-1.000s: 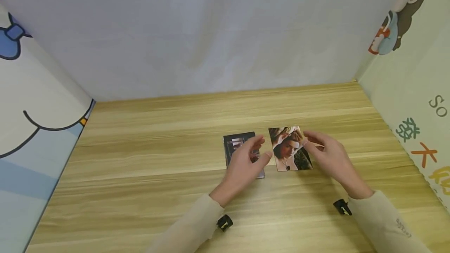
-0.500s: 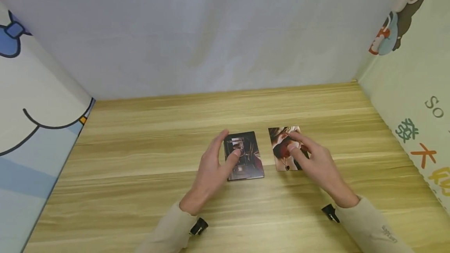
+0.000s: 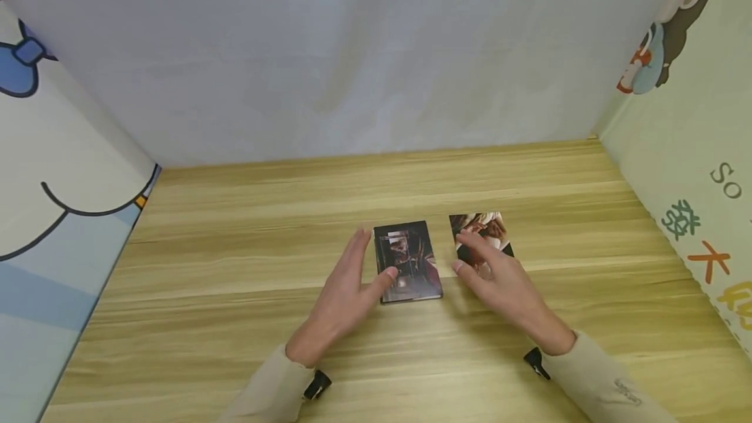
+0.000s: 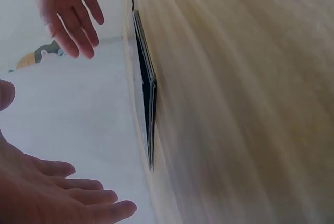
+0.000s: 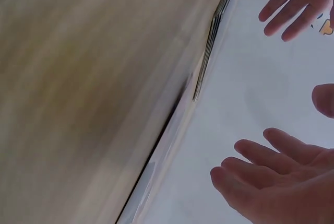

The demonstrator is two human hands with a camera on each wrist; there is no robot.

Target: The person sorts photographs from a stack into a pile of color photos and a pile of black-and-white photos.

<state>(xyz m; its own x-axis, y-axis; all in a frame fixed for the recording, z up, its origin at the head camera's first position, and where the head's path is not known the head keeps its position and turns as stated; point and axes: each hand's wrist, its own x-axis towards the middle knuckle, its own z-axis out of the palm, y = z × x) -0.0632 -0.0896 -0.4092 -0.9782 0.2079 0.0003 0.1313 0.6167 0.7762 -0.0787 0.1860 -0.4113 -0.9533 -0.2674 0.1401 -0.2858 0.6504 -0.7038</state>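
A small stack of dark photo cards [image 3: 411, 266] lies flat on the wooden table; the left wrist view shows its layered edge [image 4: 148, 88]. Just right of it is a single photo card [image 3: 480, 224] with a portrait, its lower part hidden by my right hand. My left hand [image 3: 341, 302] hovers at the stack's left side, thumb overlapping the top card in the head view, fingers extended. Above the single card hovers my right hand [image 3: 505, 286], fingers loosely extended and nothing in them. Both wrist views show the hands [image 4: 68, 192] [image 5: 282, 177] raised off the table, palms facing inward.
The wood-grain table [image 3: 235, 247] is bounded at the back by a pale cloth wall [image 3: 352, 51]. Printed side panels stand at left [image 3: 64, 149] and right [image 3: 693, 168]. A black wrist strap [image 3: 317, 385] shows under each sleeve.
My left hand has moved left and toward the person, uncovering most of the stack. My right hand has shifted left from the single card's right edge to over its lower part. Both cards stay put.
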